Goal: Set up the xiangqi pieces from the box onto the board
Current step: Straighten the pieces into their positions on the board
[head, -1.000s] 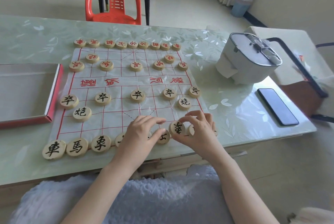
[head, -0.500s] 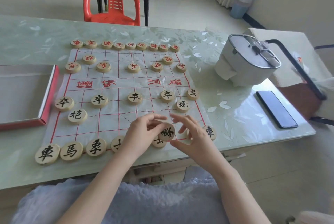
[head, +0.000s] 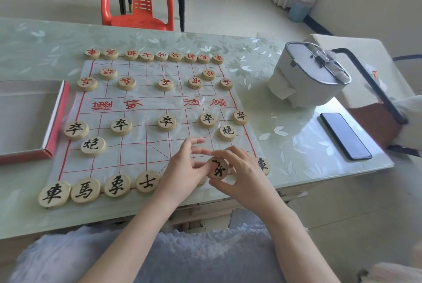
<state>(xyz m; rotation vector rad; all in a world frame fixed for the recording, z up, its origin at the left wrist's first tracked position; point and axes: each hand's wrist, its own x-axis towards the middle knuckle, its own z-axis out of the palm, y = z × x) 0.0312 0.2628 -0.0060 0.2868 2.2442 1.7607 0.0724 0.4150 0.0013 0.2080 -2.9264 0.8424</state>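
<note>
since a second ago both hands have lifted a black piece (head: pixel 218 167) off the near row; the right hand (head: pixel 245 168) pinches it, tilted, while the left hand (head: pixel 186 168) touches its edge, fingers loose. step: filling the last gaps at 6 o'clock on the board (head: pixel 146 109); next, probably set it flat on its point.

We see a pale green flower-patterned desk (head: pixel 285 150). Directly on it lie the board sheet (head: pixel 146 145), an open red-edged box (head: pixel 27 120) at left, a white lidded container (head: pixel 306 77), and what looks like a phone (head: pixel 346 136).
</note>
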